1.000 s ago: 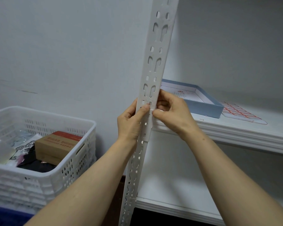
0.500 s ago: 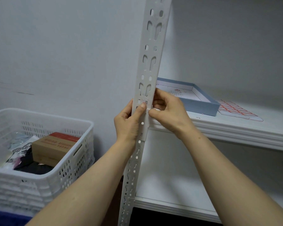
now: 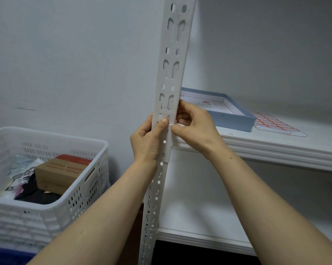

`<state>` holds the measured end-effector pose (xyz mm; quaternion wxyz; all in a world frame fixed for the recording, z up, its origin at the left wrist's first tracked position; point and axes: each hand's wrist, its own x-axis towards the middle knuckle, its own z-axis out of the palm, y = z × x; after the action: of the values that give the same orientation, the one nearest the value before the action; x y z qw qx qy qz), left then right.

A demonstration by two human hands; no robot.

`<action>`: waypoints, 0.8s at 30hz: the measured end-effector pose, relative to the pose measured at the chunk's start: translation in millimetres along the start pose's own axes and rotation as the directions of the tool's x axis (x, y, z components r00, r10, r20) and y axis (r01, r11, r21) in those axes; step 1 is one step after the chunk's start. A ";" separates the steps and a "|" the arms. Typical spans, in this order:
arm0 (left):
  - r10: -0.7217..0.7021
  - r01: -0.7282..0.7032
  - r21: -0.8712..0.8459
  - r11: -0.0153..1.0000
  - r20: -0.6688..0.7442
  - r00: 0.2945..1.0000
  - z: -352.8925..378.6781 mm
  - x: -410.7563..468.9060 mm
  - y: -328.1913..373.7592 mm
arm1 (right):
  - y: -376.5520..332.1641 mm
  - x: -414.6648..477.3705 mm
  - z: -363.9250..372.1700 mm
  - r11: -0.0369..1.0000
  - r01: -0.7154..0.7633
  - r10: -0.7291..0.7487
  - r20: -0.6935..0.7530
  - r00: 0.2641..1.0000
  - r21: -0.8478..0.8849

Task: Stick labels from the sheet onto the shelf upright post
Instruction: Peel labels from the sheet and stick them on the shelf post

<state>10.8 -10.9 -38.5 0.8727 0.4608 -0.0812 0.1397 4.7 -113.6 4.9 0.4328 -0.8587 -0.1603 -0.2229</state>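
Evidently the sticking step itself is in hand. The left hand (image 3: 146, 142) clasps the post (image 3: 175, 60) from its left side, with the fingers hidden behind the metal and the thumb pressed flat on the front face. The right hand (image 3: 195, 129) comes in from the other side, thumb and curled fingers pinching at the post's right edge. Between the two thumb tips sits a small white label (image 3: 172, 122). It is white on white and hard to make out, lying against the front face just under a pair of small holes. Whether it folds round the edge into the right fingers I cannot tell. I judge it placed but not yet rubbed down. The next move would be a firm stroke of a thumb across it while the left hand steadies the post, taking care that the label lies flat and leaves the slots just above the grip uncovered. After that the right hand would have to let go and reach well out to the right of the grip. There the sheet (image 3: 276, 125), with its red-edged squares, lies flat on the shelf (image 3: 276, 152) beyond a shallow blue box (image 3: 236, 119). Peeling the next label off it calls for a fingernail under one corner. Down to the left of the grip, well apart from it, stands a white basket (image 3: 96, 150) holding a cardboard box (image 3: 60, 171) and some dark odds and ends, none of which this step needs.
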 end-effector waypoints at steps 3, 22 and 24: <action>-0.007 0.007 -0.014 1.000 0.000 1.000 0.2 0.6 0.1 | 0.7 0.5 0.8 1.000 -0.003 0.003 -0.005 1.000 -0.007; 0.075 -0.075 0.058 0.995 0.008 0.997 2.1 -4.8 -2.6 | 1.3 -0.3 1.1 1.000 -0.003 0.003 0.001 1.000 0.030; 0.073 -0.073 0.055 0.996 0.009 0.997 2.5 -5.3 -2.3 | 1.2 -0.3 1.0 1.000 -0.002 0.002 0.003 1.000 0.031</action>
<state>6.4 -15.1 -40.4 0.8536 0.4819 -0.0971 0.1721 5.3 -113.5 3.4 0.4459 -0.8525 -0.1634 -0.2186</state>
